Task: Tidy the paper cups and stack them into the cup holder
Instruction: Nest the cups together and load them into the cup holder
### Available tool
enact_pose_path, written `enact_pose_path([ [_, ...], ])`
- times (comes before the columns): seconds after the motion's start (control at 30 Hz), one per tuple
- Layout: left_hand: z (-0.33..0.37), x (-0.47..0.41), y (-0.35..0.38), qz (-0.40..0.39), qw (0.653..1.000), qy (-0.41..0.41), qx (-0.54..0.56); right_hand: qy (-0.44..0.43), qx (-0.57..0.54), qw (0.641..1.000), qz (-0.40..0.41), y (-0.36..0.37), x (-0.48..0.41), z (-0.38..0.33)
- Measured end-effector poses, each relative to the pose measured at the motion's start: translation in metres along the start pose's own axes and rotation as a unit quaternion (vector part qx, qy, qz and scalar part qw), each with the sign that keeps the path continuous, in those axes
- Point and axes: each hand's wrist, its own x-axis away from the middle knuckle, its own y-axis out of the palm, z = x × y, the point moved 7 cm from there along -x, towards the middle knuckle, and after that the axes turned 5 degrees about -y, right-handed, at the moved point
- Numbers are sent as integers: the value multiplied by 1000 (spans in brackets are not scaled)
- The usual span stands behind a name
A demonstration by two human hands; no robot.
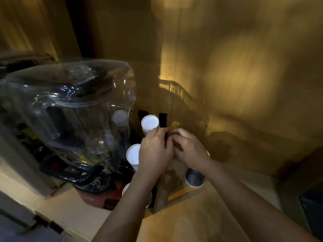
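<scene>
Paper cups (pixel 150 122) stand upside down just beside the clear blender jug (pixel 73 109). Both hands, left hand (pixel 154 151) and right hand (pixel 189 151), curl their fingers around a black upright bar (pixel 163 120), likely the cup holder. Hold it steady, then slide cups on straight.

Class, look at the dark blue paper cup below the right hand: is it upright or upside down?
Upside down. The dark blue paper cup widens downward, with its white rim at the bottom.
</scene>
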Motion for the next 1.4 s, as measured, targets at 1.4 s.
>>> enact_pose_path([
  [1.4,-105,108,249,-265,649,-605,378,255,-206,944,23,55,98,150],
])
